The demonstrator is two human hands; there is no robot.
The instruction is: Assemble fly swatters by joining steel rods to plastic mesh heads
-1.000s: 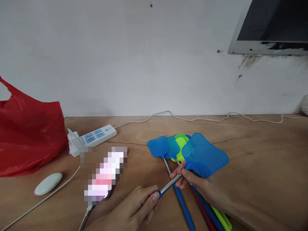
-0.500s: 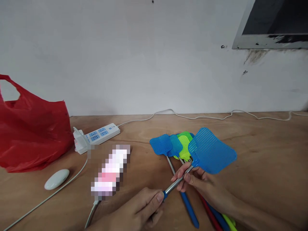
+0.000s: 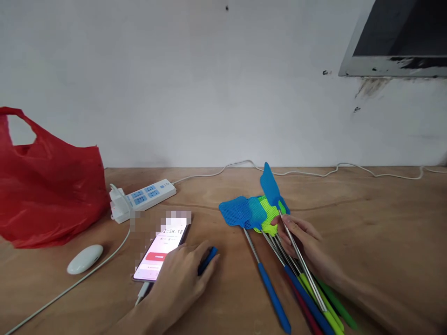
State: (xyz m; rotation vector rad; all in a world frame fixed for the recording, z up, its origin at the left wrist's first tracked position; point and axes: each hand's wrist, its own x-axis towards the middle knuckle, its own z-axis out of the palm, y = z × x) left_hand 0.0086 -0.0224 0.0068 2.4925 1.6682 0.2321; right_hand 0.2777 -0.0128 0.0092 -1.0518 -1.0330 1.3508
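Note:
My right hand (image 3: 303, 239) grips a blue fly swatter (image 3: 270, 186) high on its metal rod. The head is turned nearly edge-on, and the rod slants down toward me to a bare end without a grip. My left hand (image 3: 185, 274) is closed around a short dark blue piece (image 3: 208, 259) that looks like a handle grip; most of it is hidden by the fingers. That hand is beside the phone (image 3: 146, 270), overlapping its right edge. Under my right hand lie several fly swatters with blue and yellow-green heads (image 3: 234, 211), and handles in blue, red, yellow-green and green.
A red plastic bag (image 3: 52, 186) stands on the left of the wooden table (image 3: 384, 223). By it are a white power strip (image 3: 150, 195) with a plugged-in charger and a white oval case (image 3: 84, 259). A white cable (image 3: 300, 172) runs along the wall.
The blue grip has come off the rod and moved left toward the phone in my left hand. My right hand has turned the swatter upright, its rod now pointing down toward me.

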